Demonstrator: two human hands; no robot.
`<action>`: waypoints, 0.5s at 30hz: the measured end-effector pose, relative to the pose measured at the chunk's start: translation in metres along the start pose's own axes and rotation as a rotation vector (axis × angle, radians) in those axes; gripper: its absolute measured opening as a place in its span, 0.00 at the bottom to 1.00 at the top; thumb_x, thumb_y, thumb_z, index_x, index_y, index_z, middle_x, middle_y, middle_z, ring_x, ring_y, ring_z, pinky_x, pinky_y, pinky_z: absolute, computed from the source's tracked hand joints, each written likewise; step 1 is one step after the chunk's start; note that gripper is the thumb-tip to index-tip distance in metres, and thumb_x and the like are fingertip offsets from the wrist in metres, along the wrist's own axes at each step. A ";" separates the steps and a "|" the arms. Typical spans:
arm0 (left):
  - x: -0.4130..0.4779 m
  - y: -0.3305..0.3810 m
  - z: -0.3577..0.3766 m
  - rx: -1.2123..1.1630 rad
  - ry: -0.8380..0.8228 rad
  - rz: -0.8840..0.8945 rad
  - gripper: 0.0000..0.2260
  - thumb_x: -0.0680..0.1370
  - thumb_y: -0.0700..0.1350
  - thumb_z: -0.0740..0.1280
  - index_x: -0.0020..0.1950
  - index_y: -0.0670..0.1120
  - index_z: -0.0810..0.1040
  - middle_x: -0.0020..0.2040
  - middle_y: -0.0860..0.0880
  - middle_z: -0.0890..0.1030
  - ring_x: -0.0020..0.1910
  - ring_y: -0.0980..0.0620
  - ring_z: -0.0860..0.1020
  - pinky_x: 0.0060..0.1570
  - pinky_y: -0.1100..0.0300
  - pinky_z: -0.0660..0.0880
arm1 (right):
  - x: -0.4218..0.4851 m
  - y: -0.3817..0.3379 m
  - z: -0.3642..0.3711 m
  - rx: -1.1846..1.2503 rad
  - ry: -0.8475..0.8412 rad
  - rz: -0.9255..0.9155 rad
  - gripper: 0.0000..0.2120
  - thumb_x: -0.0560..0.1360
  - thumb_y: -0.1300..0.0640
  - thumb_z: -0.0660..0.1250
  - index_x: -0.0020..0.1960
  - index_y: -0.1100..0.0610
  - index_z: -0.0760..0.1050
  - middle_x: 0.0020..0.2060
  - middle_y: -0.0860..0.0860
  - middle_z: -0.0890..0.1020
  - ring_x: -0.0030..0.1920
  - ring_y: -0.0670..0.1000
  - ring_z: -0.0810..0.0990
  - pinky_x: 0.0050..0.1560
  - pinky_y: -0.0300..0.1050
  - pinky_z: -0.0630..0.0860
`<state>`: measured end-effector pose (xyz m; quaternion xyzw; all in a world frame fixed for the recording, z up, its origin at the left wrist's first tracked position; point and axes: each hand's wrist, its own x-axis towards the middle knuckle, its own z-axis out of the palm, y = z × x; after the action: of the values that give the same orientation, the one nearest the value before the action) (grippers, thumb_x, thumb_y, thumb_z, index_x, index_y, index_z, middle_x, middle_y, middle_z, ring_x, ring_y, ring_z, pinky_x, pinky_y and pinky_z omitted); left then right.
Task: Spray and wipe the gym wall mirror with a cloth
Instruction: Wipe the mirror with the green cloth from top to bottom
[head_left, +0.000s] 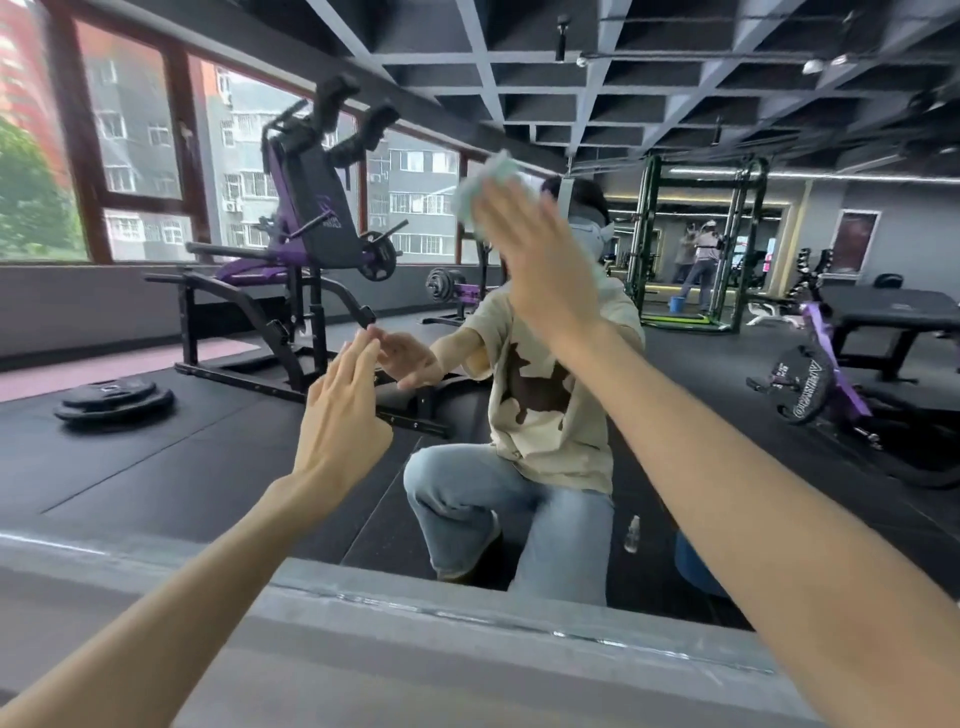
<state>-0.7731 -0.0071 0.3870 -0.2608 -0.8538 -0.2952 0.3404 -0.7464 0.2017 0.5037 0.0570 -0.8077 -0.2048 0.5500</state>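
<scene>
A: What is maybe going wrong here?

B: The mirror (208, 467) is taking the bare left hand (343, 415), fingers straight and together, tips touching the glass. I am thinking it is leaving prints. The right hand (540, 265) is pressing the cloth (488, 182) flat, high on the glass. Its fingers are straight and close, not clamped, so the cloth is risking to slide down.

A: And writing?

B: The weight plate (808, 387) in the reflection is showing white letters, reversed and blurred, so I am not reading them. The spray bottle (632, 533), reflected beside the knee, is showing no readable label.
</scene>
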 end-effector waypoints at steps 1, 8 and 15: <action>0.001 -0.003 -0.001 0.002 -0.001 -0.004 0.38 0.65 0.27 0.61 0.75 0.42 0.59 0.77 0.49 0.54 0.76 0.49 0.52 0.71 0.53 0.53 | 0.023 0.000 -0.004 0.010 0.049 0.090 0.35 0.73 0.73 0.37 0.78 0.54 0.54 0.77 0.51 0.56 0.77 0.51 0.51 0.77 0.49 0.43; 0.010 -0.008 -0.013 0.005 0.040 -0.059 0.37 0.66 0.27 0.60 0.75 0.42 0.59 0.77 0.47 0.55 0.76 0.48 0.54 0.71 0.52 0.54 | -0.055 -0.055 0.029 0.070 -0.054 -0.230 0.35 0.70 0.72 0.44 0.74 0.55 0.65 0.73 0.51 0.66 0.75 0.50 0.59 0.76 0.44 0.38; 0.005 -0.008 -0.026 0.037 -0.009 -0.043 0.38 0.67 0.28 0.60 0.75 0.44 0.57 0.77 0.47 0.54 0.76 0.48 0.52 0.72 0.52 0.52 | -0.080 -0.034 0.030 0.081 -0.238 -0.406 0.33 0.72 0.71 0.46 0.72 0.53 0.68 0.72 0.51 0.68 0.73 0.55 0.65 0.72 0.55 0.63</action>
<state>-0.7706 -0.0286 0.4035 -0.2374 -0.8661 -0.2857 0.3346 -0.7470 0.2039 0.4121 0.2155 -0.8463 -0.2838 0.3959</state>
